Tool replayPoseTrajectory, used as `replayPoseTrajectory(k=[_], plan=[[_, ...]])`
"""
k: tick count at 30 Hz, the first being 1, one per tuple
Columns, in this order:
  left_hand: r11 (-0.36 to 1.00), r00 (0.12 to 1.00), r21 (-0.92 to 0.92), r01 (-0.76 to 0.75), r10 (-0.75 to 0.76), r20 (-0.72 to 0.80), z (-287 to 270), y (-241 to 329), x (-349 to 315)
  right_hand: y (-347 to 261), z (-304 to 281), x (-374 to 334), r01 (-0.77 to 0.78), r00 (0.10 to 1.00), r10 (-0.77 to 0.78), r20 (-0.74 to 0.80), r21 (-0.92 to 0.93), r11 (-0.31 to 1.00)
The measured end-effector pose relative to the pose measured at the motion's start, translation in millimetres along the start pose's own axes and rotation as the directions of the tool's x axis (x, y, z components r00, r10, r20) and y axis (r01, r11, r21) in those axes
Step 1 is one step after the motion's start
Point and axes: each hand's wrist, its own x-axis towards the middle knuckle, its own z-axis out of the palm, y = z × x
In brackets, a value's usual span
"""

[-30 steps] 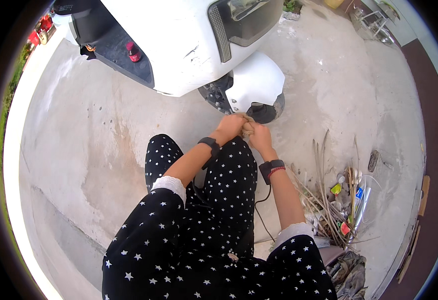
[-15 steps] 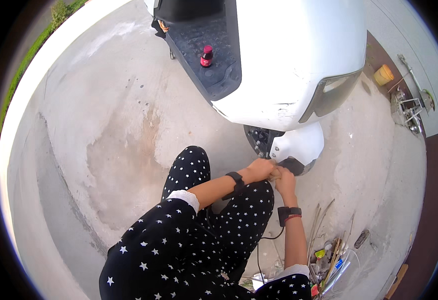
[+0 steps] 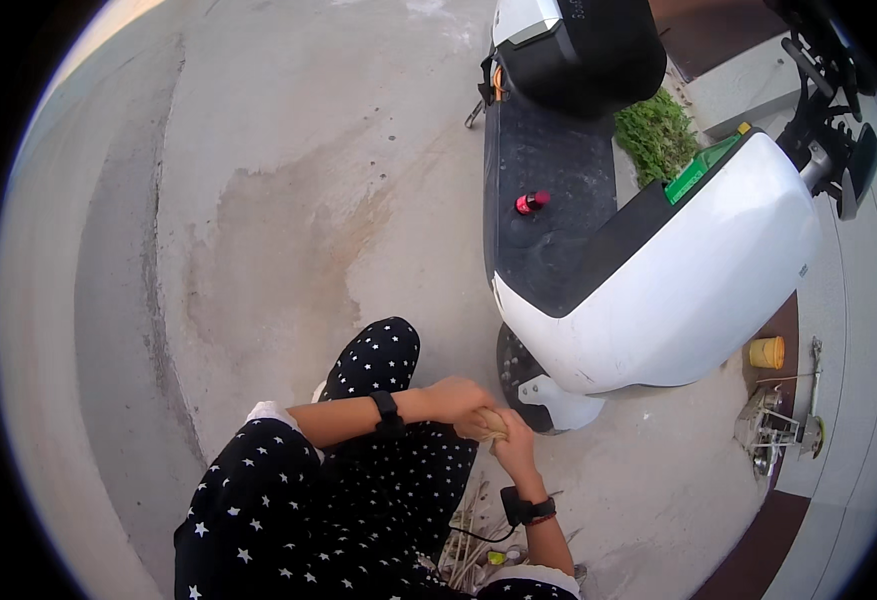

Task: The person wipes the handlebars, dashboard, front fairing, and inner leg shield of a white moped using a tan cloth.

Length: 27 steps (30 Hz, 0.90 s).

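Note:
Low in front of my knees, my left hand (image 3: 456,402) and my right hand (image 3: 516,446) meet, both closed round a bunched tan cloth (image 3: 494,424). Only a small part of the cloth shows between the fingers. Just beyond and to the right is the scooter's front wheel (image 3: 520,375) with its white mudguard (image 3: 561,405), apart from my hands. Above it rises the white front panel (image 3: 688,290) of the scooter. A small dark bottle with a red cap and label (image 3: 531,203) stands on the black footboard (image 3: 548,150).
A green container (image 3: 703,170) sits behind the front panel, below the handlebar (image 3: 818,90). On the right by the wall are a yellow bucket (image 3: 766,352) and a metal-framed object (image 3: 770,430). Sticks and litter (image 3: 473,545) lie by my right arm. A damp patch (image 3: 268,250) marks the concrete.
My view has turned, showing more of the scooter, including the seat and handlebar. Both hands have drawn back from the front wheel toward me, still together on the cloth.

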Motion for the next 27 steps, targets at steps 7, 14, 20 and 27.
replayPoseTrajectory(k=[7, 14, 20, 27], plan=[[0.950, 0.967, -0.179, 0.254, -0.255, 0.018, -60.1, 117.4, -79.7, -134.9, -69.5, -39.6, -0.162, 0.889, 0.105, 0.447, 0.093, 0.982], [0.876, 0.993, -0.480, 0.048, -0.093, -0.070, -139.8, 217.0, -102.4, -234.3, -181.6, -41.6, -0.142, 0.843, 0.047, 0.536, 0.138, 0.980], [0.805, 0.969, -0.586, 0.086, -0.203, -0.137, -167.6, 218.4, -119.3, -276.0, -184.5, 10.6, -0.401, 0.770, 0.142, 0.622, 0.299, 0.866], [0.482, 0.966, -0.854, 0.194, -0.244, 0.081, -249.9, 116.6, -166.1, -311.9, -121.2, 120.2, -0.707, 0.475, 0.277, 0.836, 0.174, 0.685]])
